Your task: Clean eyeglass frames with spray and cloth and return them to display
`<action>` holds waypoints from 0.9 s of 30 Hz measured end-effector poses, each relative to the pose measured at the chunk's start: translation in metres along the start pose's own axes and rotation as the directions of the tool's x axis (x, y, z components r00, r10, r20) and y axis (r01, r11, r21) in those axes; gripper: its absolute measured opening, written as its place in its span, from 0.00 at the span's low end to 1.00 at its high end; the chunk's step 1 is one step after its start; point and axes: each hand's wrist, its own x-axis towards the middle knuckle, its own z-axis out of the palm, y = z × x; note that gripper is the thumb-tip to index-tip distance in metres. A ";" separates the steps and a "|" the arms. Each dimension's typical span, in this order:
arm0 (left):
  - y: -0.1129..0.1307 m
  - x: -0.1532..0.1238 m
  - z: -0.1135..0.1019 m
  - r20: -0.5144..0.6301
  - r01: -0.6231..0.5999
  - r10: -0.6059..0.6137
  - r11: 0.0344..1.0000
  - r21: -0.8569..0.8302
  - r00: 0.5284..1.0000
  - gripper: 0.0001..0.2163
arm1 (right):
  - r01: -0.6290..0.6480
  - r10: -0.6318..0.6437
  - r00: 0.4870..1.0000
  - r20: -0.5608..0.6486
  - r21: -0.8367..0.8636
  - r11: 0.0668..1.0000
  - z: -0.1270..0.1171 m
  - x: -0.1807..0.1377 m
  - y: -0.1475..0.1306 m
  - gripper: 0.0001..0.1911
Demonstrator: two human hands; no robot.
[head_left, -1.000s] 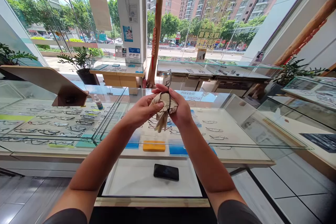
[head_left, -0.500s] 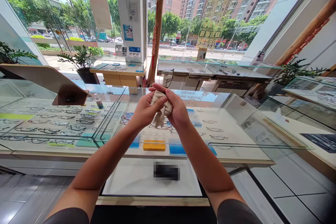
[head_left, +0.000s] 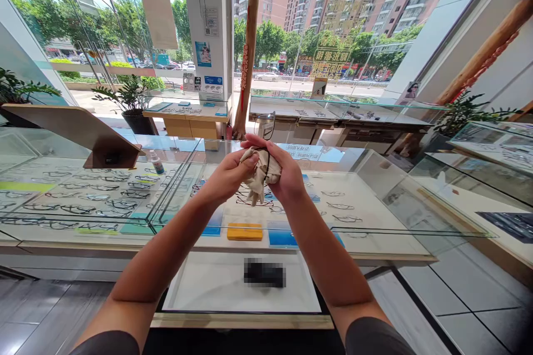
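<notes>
Both my hands meet in front of me above a glass display counter (head_left: 375, 233). My left hand (head_left: 228, 175) pinches a beige cleaning cloth (head_left: 257, 175) against a pair of thin dark-framed glasses (head_left: 266, 125). My right hand (head_left: 283, 169) is closed round the glasses and the cloth. One lens sticks up above my fingers; the other is wrapped in the cloth. A corner of the cloth hangs down between my wrists.
Rows of spectacle frames (head_left: 83, 199) lie under the glass. A small spray bottle (head_left: 156, 162) stands on the counter at left beside a slanted wooden stand (head_left: 83, 133). A dark phone (head_left: 264, 273) lies on a white pull-out shelf (head_left: 200, 288). More glass cases stand to the right.
My hands stay together and shift slightly, rising then dropping a little, with the cloth worked over the lens between my fingers.
</notes>
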 end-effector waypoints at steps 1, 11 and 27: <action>0.001 0.000 -0.001 0.037 0.016 -0.016 1.000 -0.009 0.999 0.21 | -0.007 0.007 1.000 0.001 0.001 1.000 -0.001 0.000 -0.001 0.19; -0.001 0.000 0.007 -0.042 -0.067 0.073 0.989 0.129 0.996 0.20 | 0.038 -0.038 0.999 0.011 -0.010 0.999 0.011 -0.005 -0.001 0.20; 0.015 -0.001 -0.006 0.076 0.021 -0.018 0.999 -0.029 0.997 0.19 | -0.004 0.004 0.997 -0.077 0.003 1.000 0.001 0.000 -0.005 0.14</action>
